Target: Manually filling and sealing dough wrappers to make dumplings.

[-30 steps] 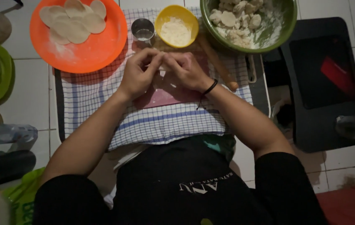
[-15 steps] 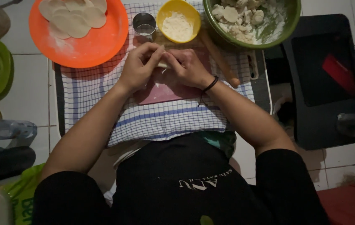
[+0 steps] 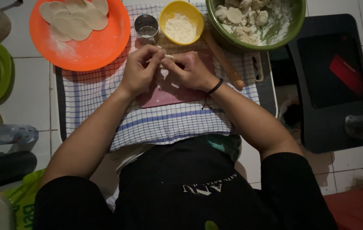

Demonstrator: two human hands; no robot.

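Seen from above, both hands meet over a pink board (image 3: 168,91) that lies on a blue-checked cloth (image 3: 160,123) spread on the white tiled floor (image 3: 32,81). The left hand (image 3: 141,68) and the right hand (image 3: 190,70) are curled nearly closed, fingertips pinched from either side on a small piece of pale dough (image 3: 165,59), which is held just above the board's far edge and mostly hidden by the fingers.

Step in hand, as judged: shaping or working the small dough piece between the fingertips; whether it is being folded or flattened cannot be told.

Surroundings: an orange plate (image 3: 100,47) carrying thin dough rounds (image 3: 73,19), far left; a metal cup (image 3: 146,27) and a yellow bowl (image 3: 180,10) of flour just beyond the hands; a green bowl (image 3: 294,21) of floured dough lumps, far right; a wooden rolling pin (image 3: 224,59) lying beside the right wrist.

The move that follows calls for light, even finger pressure, so the thin dough does not tear.
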